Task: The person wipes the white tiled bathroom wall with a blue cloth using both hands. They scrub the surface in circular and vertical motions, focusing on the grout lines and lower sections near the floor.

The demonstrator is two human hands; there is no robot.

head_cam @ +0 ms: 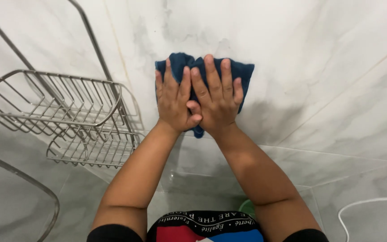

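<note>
Two hands flat on one cloth (242, 74), head view. Your left hand (173, 101) and right hand (218, 96) lie side by side, fingers spread, palms pressing the blue cloth against the marble wall (319, 58); nothing pinched. Cloth bunched under the fingertips, showing beyond the right hand. Step, by the look: wiping the tile. Darker smear beside the cloth. Wire rack (63, 116) hangs left, well apart. White cable (363, 204) low right.
</note>
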